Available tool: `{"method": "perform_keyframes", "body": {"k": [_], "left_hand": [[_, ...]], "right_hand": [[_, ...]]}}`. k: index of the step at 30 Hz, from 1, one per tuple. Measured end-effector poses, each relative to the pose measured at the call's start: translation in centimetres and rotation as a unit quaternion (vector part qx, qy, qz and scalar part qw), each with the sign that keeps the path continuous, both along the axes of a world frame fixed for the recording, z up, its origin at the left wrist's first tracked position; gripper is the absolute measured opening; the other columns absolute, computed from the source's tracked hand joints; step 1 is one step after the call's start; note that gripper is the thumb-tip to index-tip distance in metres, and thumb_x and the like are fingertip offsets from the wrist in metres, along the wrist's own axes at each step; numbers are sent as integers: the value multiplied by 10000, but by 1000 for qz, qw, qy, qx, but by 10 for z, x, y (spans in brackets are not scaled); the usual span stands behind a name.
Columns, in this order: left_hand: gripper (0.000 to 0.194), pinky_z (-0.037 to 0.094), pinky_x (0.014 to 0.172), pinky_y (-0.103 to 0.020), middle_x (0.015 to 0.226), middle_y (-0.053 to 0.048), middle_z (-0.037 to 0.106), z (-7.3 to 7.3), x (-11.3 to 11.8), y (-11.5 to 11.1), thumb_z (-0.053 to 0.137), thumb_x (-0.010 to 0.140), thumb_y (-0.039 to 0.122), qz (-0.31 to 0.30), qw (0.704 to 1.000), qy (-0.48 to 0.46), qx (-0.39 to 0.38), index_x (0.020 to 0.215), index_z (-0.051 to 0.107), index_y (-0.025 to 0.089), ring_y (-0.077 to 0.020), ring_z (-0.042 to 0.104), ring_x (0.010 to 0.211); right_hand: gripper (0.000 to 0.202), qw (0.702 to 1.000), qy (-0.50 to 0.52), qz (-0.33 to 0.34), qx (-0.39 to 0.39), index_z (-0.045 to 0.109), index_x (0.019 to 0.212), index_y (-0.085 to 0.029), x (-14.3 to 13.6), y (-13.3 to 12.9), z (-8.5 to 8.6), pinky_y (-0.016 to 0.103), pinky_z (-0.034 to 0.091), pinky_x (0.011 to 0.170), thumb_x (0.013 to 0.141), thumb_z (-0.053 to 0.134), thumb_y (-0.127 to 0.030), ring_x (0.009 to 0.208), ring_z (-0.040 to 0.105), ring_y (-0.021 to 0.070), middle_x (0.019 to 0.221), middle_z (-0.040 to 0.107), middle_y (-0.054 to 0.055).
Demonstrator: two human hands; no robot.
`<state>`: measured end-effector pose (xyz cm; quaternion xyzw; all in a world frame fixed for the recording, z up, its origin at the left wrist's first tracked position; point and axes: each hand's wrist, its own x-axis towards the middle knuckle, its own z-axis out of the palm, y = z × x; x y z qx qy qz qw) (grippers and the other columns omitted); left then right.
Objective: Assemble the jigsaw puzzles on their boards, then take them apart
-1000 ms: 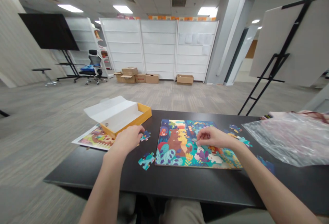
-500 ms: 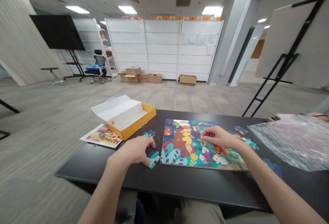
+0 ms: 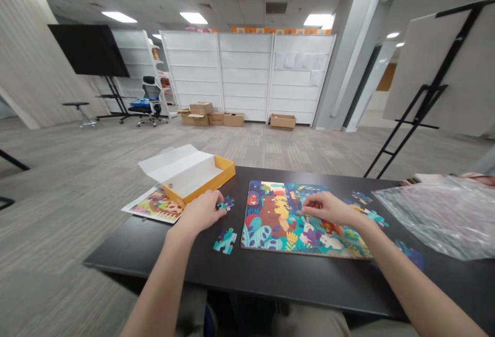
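A colourful jigsaw puzzle [image 3: 266,223] of animals and plants lies on the black table, largely filled in. My left hand [image 3: 201,212] is left of it, thumb and fingertips bent around the edge of a blue jigsaw piece [image 3: 228,203] on the tabletop. Closer to me, a teal jigsaw piece [image 3: 225,241] lies loose. Over the puzzle's right half hovers my right hand [image 3: 324,207], its fingers curled together; whatever is between them, if anything, is hidden. Beyond that hand are more loose pieces, among them a dark blue one [image 3: 362,197] and a teal one [image 3: 377,218].
An open yellow box [image 3: 211,185] stands at the table's back left, partly over a printed picture sheet [image 3: 154,205]. Clear plastic wrapping [image 3: 444,218] covers the right end. Another blue piece [image 3: 410,253] lies beside it. An easel [image 3: 421,105] stands behind the table.
My left hand has moved away from the teal piece, up and left to the blue piece by the box. The teal piece sits slightly further left. My right hand has hardly moved.
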<state>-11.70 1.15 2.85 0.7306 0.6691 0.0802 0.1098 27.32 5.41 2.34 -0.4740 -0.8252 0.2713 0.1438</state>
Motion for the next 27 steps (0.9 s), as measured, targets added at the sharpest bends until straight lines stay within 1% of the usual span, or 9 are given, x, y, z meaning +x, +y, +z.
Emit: {"method": "perform_keyframes", "body": {"k": [2, 6, 9, 11, 14, 17, 20, 23, 27], "left_hand": [[295, 479, 905, -358, 1200, -105, 676, -6, 2, 8, 612, 868, 324, 25, 999, 24, 9, 1143, 621, 217, -271, 655, 1076], [347, 472, 956, -354, 1254, -106, 657, -14, 2, 18, 614, 861, 240, -3, 1000, 18, -6, 1207, 607, 218, -261, 641, 1124], [419, 476, 944, -325, 1220, -107, 662, -13, 0, 22, 678, 805, 245, -11, 1000, 4, 16, 1217, 610, 208, -256, 635, 1117], [357, 490, 884, -313, 1128, -88, 690, -8, 1, 22, 684, 793, 264, -7, 1000, 2, 20, 1144, 647, 216, -254, 649, 1059], [161, 492, 761, -297, 969, -51, 713, 4, 7, 18, 601, 848, 306, -8, 1000, -8, 13, 965, 683, 231, -235, 670, 918], [169, 489, 719, -286, 906, -33, 718, 15, 21, 11, 547, 877, 348, -20, 997, -67, 36, 912, 668, 234, -217, 672, 854], [190, 506, 695, -270, 881, -17, 715, 21, 43, 4, 555, 865, 359, -53, 980, -188, 48, 975, 633, 225, -188, 677, 776], [288, 511, 639, -256, 852, -3, 682, 18, 68, 1, 600, 834, 347, -103, 954, -279, 38, 1089, 594, 214, -163, 665, 687], [262, 520, 640, -249, 790, 2, 652, 10, 97, 3, 578, 851, 283, -143, 937, -317, 35, 1097, 614, 202, -156, 671, 678]], "right_hand": [[451, 1000, -2, 3, 3, 717, 797, -167, 0, 0, 0, 252, 376, 549, 850, 615, -604, 599, 516, 141, 647, 629, 11], [416, 1000, -3, 4, 7, 729, 811, -162, 0, 0, 2, 254, 395, 571, 865, 608, -556, 623, 536, 146, 676, 648, 22], [398, 1000, 1, -2, 10, 718, 792, -160, 0, 0, 4, 257, 403, 576, 862, 610, -536, 623, 541, 148, 678, 652, 25], [394, 1000, 12, -2, 7, 710, 789, -160, 1, 0, 4, 260, 410, 580, 860, 612, -536, 619, 542, 148, 673, 651, 23], [399, 1000, 27, -3, 14, 711, 802, -164, 4, 2, 4, 263, 416, 591, 863, 611, -546, 621, 544, 149, 673, 651, 20], [412, 999, 36, -1, 26, 716, 808, -170, 6, 2, 5, 265, 415, 601, 868, 607, -563, 624, 545, 148, 677, 651, 17], [420, 999, 48, 5, 24, 715, 815, -168, 6, 2, 7, 263, 409, 597, 878, 597, -566, 618, 538, 143, 688, 652, 18], [419, 998, 57, 2, 20, 715, 829, -159, 7, 2, 8, 261, 400, 591, 877, 601, -559, 615, 524, 137, 693, 643, 18], [422, 996, 88, -9, 5, 708, 830, -154, 10, 4, 8, 253, 372, 572, 871, 613, -564, 610, 485, 125, 671, 594, 0]]}}
